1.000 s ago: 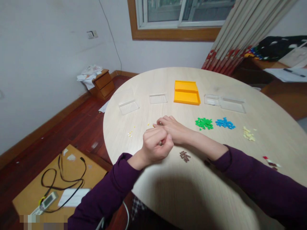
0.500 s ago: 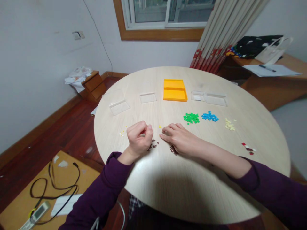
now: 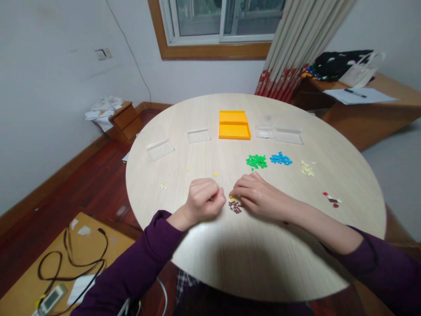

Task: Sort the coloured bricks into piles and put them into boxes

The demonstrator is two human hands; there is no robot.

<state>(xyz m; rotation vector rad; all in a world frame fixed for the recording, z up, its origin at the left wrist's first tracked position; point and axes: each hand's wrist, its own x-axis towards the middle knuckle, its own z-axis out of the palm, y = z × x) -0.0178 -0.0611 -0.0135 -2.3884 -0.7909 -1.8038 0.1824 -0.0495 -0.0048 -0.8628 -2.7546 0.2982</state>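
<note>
My left hand [image 3: 205, 200] is a closed fist resting low over the table, its thumb side toward the brown pieces; what it holds, if anything, is hidden. A small pile of brown pieces [image 3: 235, 208] lies between my two hands. At its top edge sit a few small yellow pieces [image 3: 232, 199], right at the fingertips of my right hand [image 3: 258, 195]. That hand is bent downward with its fingers together, and I cannot see whether a piece is pinched in them. A single yellow piece [image 3: 215, 174] lies farther out, beyond the left fist.
Green pieces [image 3: 257, 161], blue pieces [image 3: 281, 158] and cream pieces [image 3: 307, 168] lie in heaps to the right. Red, white and brown bits [image 3: 333, 200] are near the right edge. An orange case [image 3: 234, 131] and clear boxes [image 3: 198, 135] stand along the back of the round table [image 3: 279, 259].
My left fist has moved right, closer to my right hand. The brown pieces that showed beside the fist are out of sight there. Yellow pieces now show at the right fingertips.
</note>
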